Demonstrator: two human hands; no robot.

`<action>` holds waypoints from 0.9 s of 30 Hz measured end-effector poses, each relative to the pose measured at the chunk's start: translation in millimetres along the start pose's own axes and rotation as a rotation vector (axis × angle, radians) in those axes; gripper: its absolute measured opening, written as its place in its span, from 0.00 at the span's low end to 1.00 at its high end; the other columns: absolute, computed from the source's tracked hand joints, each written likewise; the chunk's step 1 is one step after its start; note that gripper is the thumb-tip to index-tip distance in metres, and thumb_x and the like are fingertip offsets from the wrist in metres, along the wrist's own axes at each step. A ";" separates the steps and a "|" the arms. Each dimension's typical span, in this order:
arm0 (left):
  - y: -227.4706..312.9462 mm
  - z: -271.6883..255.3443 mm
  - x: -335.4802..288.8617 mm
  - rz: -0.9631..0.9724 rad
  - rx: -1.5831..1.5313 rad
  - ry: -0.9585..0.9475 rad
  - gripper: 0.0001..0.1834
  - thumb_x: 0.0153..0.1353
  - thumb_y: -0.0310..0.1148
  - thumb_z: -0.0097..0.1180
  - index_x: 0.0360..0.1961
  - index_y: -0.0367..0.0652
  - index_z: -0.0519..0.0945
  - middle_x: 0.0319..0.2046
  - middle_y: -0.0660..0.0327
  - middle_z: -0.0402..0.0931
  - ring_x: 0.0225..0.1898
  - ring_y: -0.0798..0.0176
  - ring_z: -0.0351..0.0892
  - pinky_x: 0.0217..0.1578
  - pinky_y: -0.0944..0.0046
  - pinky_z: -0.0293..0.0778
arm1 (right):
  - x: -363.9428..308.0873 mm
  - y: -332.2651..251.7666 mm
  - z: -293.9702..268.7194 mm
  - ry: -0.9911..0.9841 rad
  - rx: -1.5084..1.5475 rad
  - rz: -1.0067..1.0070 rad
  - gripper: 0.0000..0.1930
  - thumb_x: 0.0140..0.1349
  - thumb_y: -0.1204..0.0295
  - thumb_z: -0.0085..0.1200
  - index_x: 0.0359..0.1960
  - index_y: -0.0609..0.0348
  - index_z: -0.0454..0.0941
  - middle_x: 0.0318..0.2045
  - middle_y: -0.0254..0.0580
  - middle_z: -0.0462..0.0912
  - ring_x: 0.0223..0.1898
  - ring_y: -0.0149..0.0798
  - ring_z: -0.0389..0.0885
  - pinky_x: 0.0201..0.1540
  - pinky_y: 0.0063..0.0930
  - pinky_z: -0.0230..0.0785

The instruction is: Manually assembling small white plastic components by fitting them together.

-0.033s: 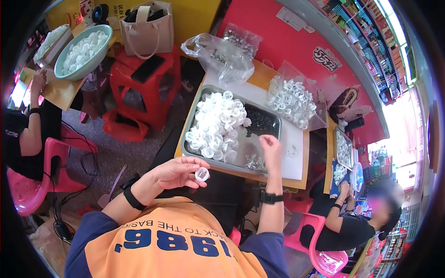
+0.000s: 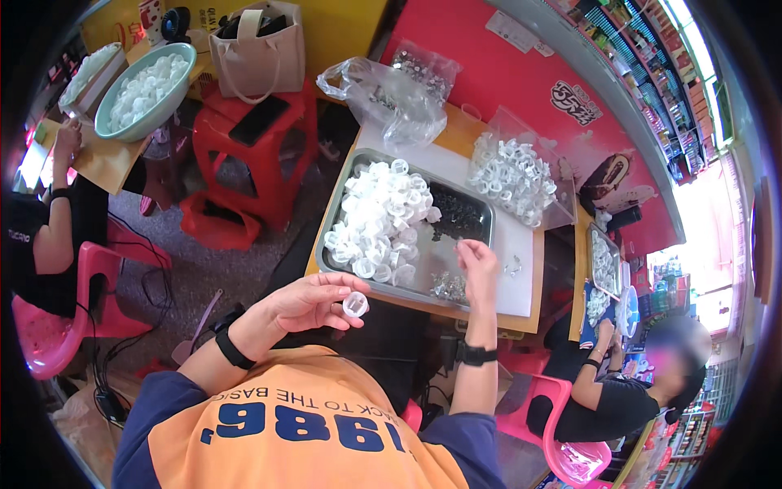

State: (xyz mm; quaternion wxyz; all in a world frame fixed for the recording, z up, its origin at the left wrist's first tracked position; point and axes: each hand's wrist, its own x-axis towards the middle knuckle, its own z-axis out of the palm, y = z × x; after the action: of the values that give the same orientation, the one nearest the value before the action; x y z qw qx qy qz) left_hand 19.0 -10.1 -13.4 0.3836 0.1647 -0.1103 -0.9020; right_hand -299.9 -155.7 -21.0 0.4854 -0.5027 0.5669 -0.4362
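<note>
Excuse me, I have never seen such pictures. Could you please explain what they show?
No machine is here, only two bare human hands. A wide camera worn on the head looks down at them, so straight edges bend. On the table is a grey tray with a heap of white cups, black pieces and small shiny pieces. The left hand holds a clear cup. The right hand is over the tray's right side; whether it grips anything, I cannot tell.

Left grip (image 2: 309,305) loosely curled
</note>
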 end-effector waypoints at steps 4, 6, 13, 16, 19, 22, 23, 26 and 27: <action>7.3 19.3 11.1 0.009 0.032 0.043 0.16 0.69 0.31 0.51 0.54 0.35 0.73 0.44 0.50 0.80 0.42 0.52 0.85 0.39 0.63 0.85 | -48.3 -25.8 7.0 -0.086 0.697 0.187 0.06 0.64 0.79 0.57 0.42 0.66 0.80 0.32 0.45 0.82 0.28 0.29 0.79 0.33 0.22 0.75; 7.5 26.6 21.0 -0.012 0.046 0.049 0.16 0.69 0.31 0.51 0.55 0.35 0.73 0.42 0.53 0.80 0.43 0.52 0.85 0.42 0.63 0.85 | -67.9 -29.4 9.1 -0.096 0.758 0.184 0.07 0.64 0.79 0.57 0.42 0.67 0.80 0.32 0.46 0.83 0.28 0.29 0.80 0.34 0.22 0.76; 2.2 46.1 43.4 -0.031 0.036 0.027 0.16 0.70 0.31 0.50 0.54 0.34 0.74 0.42 0.52 0.80 0.43 0.52 0.84 0.43 0.62 0.84 | -105.7 -42.9 15.4 -0.082 0.807 0.159 0.10 0.63 0.80 0.56 0.45 0.70 0.78 0.36 0.46 0.82 0.31 0.31 0.79 0.36 0.23 0.73; -3.1 45.0 46.3 -0.034 0.019 0.047 0.16 0.70 0.31 0.50 0.54 0.34 0.74 0.43 0.52 0.80 0.43 0.52 0.84 0.43 0.61 0.84 | -114.5 -50.5 19.2 -0.055 0.701 0.060 0.11 0.61 0.82 0.58 0.46 0.71 0.79 0.36 0.47 0.83 0.33 0.32 0.81 0.41 0.23 0.76; -6.0 44.0 46.0 -0.035 0.021 0.076 0.16 0.70 0.31 0.51 0.54 0.34 0.74 0.43 0.52 0.80 0.43 0.52 0.84 0.44 0.61 0.84 | -120.3 -56.5 22.8 -0.025 0.533 -0.076 0.11 0.61 0.83 0.58 0.46 0.71 0.80 0.36 0.45 0.83 0.34 0.33 0.81 0.42 0.22 0.75; -7.5 41.8 46.4 -0.029 0.018 0.090 0.16 0.70 0.31 0.51 0.54 0.33 0.73 0.43 0.52 0.80 0.44 0.52 0.84 0.44 0.62 0.84 | -121.5 -57.6 23.0 -0.065 0.614 -0.077 0.11 0.61 0.84 0.57 0.46 0.72 0.80 0.35 0.44 0.83 0.34 0.33 0.81 0.42 0.22 0.74; -7.5 42.3 46.7 -0.030 0.016 0.093 0.16 0.70 0.31 0.51 0.54 0.33 0.73 0.43 0.52 0.80 0.44 0.52 0.84 0.44 0.62 0.84 | -120.6 -56.5 23.5 -0.062 0.622 -0.089 0.11 0.61 0.84 0.57 0.46 0.72 0.80 0.35 0.44 0.83 0.34 0.32 0.81 0.42 0.22 0.74; -8.4 42.2 47.8 -0.020 0.022 0.138 0.15 0.69 0.32 0.52 0.52 0.34 0.74 0.45 0.47 0.79 0.42 0.52 0.85 0.42 0.62 0.85 | -119.3 -63.1 30.7 -0.038 0.626 -0.082 0.11 0.60 0.85 0.58 0.45 0.72 0.80 0.35 0.45 0.83 0.34 0.32 0.81 0.42 0.22 0.74; -8.9 41.7 48.0 -0.025 0.021 0.128 0.16 0.69 0.32 0.52 0.53 0.34 0.73 0.45 0.48 0.79 0.42 0.52 0.85 0.42 0.62 0.85 | -120.1 -65.7 32.8 -0.013 0.620 -0.069 0.11 0.59 0.85 0.59 0.44 0.72 0.80 0.34 0.45 0.83 0.34 0.32 0.81 0.41 0.22 0.74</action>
State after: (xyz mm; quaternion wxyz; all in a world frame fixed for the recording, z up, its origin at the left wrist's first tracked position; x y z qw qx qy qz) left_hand -34.0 -36.0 12.0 0.3769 0.2273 -0.0927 -0.8931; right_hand -255.0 -44.1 52.1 0.6042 -0.3524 0.3863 -0.6012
